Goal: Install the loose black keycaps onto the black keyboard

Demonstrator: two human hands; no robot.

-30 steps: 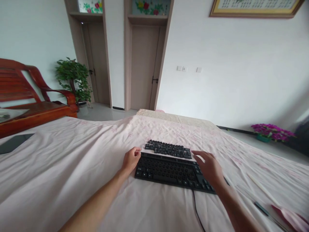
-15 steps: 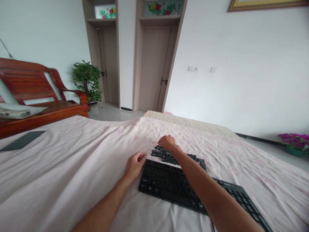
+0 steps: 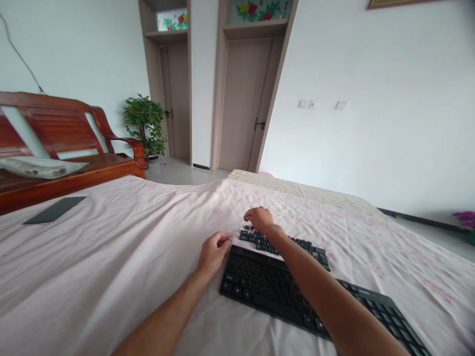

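Pinching keycap point(image 3: 245, 219), keyboard's point(image 3: 267, 287) eleven o'clock: right hand point(image 3: 260, 218), lightness advised; left hand point(image 3: 214, 252), ten o'clock, fingers curled, grip unclear.

Legible text: none could be read with certainty. Marks were noted on the following.

Item 1. Black computer keyboard point(image 3: 265, 279). A short pale line of lettering stood on the upper strip of its right-hand section, above the number keys point(image 3: 393, 321); too small to read, brand undetermined. Small white legends showed on several keys at its near left corner; blurred.

Item 2. Loose black keycaps point(image 3: 244, 235), lying just beyond the keyboard. Faint pale printing was visible on the larger caps at both ends; illegible.

Item 3. Painted glass panel point(image 3: 256, 11), above the right-hand door point(image 3: 245, 104). Small dark marks resembling a column of characters stood near its right edge; unreadable.
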